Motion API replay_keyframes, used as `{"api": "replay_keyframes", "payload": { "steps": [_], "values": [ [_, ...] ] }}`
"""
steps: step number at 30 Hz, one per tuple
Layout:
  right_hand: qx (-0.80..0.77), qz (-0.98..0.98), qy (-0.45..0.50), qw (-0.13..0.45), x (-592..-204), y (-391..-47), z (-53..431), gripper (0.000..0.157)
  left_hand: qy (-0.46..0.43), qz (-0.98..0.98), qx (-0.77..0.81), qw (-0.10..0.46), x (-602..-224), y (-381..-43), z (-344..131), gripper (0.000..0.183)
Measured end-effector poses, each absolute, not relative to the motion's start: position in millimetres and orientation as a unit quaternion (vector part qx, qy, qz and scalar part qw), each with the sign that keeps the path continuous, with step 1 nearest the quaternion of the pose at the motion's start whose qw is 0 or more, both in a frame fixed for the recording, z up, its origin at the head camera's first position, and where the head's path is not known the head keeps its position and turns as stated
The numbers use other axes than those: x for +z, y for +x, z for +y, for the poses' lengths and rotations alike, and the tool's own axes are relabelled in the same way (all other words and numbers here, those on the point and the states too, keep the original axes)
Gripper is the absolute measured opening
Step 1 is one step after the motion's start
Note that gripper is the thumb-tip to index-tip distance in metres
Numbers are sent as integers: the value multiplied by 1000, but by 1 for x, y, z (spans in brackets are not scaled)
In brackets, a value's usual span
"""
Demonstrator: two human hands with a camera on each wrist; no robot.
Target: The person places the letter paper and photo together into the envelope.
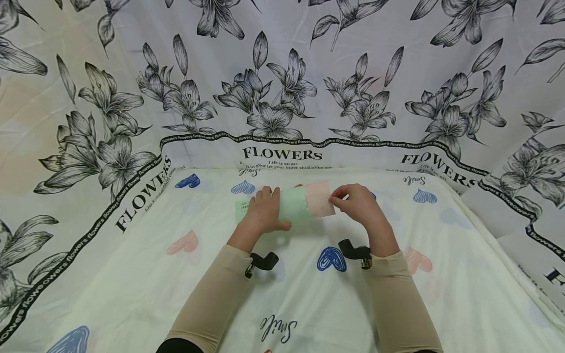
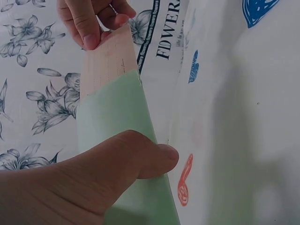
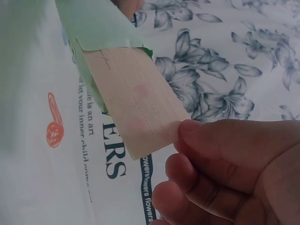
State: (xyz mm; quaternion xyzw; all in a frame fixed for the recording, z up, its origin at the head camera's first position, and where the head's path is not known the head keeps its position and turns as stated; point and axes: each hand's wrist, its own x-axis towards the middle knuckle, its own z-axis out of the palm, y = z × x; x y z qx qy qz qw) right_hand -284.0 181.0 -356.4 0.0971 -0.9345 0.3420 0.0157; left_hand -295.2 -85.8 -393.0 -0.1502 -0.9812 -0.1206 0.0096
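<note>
A pale green envelope (image 1: 293, 205) is held above the bed-like white cloth by my left hand (image 1: 265, 211), whose thumb lies across its face in the left wrist view. Out of the envelope's open end sticks a pink lined card (image 3: 136, 101), partly inside it. Between thumb and forefinger my right hand (image 1: 359, 205) pinches a corner of the card's outer end. Dotted lines and a bit of script show on the card in the right wrist view. The left hand's other fingers are behind the envelope in the left wrist view.
Beneath the hands spreads a white cloth (image 1: 203, 284) printed with hearts and the word Smile. Behind it hangs a flower-patterned curtain (image 1: 282, 117) with a black lettered band. Each wrist carries a black camera mount, one on the left (image 1: 265, 261) and another mount on the right (image 1: 354, 250).
</note>
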Motion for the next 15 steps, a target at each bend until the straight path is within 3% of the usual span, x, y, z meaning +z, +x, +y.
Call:
{"api": "replay_keyframes", "payload": {
  "steps": [15],
  "values": [
    [345,-934,95,6,-356,-284,183,33,-154,-980,-127,5,-394,-296,-86,117]
  ]
}}
